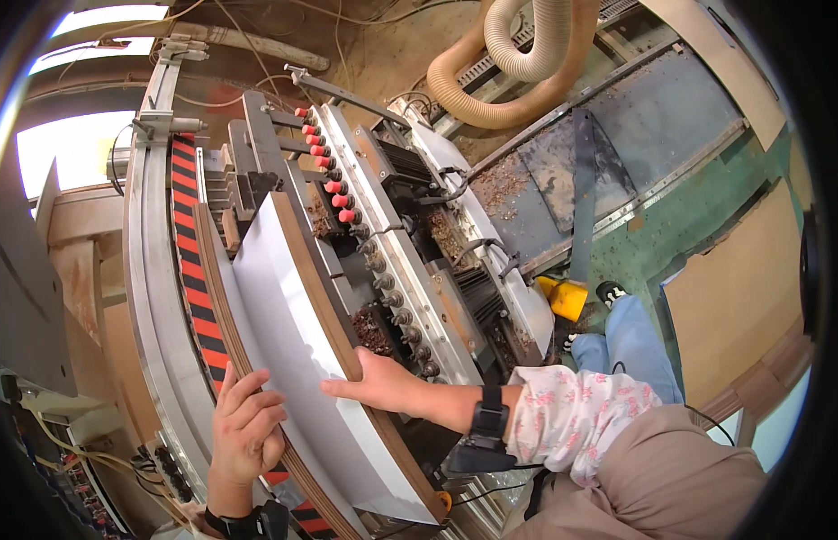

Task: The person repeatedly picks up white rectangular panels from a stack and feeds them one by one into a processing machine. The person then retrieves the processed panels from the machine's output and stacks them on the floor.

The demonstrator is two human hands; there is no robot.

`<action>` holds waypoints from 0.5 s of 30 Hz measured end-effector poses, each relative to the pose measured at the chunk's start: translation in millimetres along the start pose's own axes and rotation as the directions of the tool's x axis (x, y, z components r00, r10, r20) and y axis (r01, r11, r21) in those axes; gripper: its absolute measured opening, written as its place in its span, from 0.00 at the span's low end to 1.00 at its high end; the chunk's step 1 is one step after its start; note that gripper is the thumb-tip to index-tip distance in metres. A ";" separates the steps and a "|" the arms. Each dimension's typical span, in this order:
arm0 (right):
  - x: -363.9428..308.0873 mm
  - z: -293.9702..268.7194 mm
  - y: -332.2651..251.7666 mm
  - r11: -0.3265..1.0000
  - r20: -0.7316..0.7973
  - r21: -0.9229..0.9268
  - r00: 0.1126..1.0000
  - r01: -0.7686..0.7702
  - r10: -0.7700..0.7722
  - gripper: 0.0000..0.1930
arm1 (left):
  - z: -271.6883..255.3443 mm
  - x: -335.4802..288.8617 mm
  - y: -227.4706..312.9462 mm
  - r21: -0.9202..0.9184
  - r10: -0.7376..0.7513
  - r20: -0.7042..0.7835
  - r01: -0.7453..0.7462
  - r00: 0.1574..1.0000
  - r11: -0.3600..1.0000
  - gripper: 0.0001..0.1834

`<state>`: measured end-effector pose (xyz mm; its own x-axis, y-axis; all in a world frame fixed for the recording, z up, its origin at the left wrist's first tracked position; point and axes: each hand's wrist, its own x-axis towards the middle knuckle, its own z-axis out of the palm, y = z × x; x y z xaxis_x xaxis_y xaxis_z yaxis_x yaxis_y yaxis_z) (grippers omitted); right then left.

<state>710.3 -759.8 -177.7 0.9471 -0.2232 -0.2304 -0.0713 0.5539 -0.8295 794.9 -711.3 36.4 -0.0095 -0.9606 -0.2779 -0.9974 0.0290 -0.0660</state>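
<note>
Two white-faced panels with brown edges lie side by side along the machine bed, the right-hand one tilted. My right hand [377, 381] grips the edge of the tilted white panel [297, 310], with the thumb flat on its white face and the other fingers mostly hidden behind the brown edge. At the brown edge of the left panel [223, 292] is my left hand [246, 434], its fingers bent and apart. It holds nothing that I can see; whether its fingertips touch that edge, I cannot tell.
A row of drilling spindles [383, 281], several with red caps [338, 200], runs right of the panels. Red-and-black striped tape [187, 229] and a metal rail [149, 261] line the left. Ribbed hoses [464, 99], a yellow object [566, 299] and a person's legs [628, 346] are further right.
</note>
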 end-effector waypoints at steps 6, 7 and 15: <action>0.4 -31.2 -19.7 0.972 0.377 0.197 0.925 -0.131 0.049 0.41 | 2.3 -3.4 0.1 -0.042 -0.050 -0.018 0.049 0.999 0.998 0.07; -1.8 -33.3 -12.5 0.933 0.402 0.323 0.915 -0.160 0.018 0.38 | 2.9 -2.4 0.8 -0.036 -0.041 -0.010 0.041 0.999 0.999 0.07; -11.4 -32.0 -13.5 0.913 0.270 0.354 0.957 -0.203 0.107 0.41 | 4.4 23.7 16.5 -0.064 -0.077 0.132 0.086 0.988 0.994 0.05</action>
<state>690.4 -790.5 -180.2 0.9831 0.0629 -0.1720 -0.1463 0.8347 -0.5309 778.6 -732.3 24.5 0.0766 -0.9150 -0.3960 -0.9971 -0.0712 -0.0284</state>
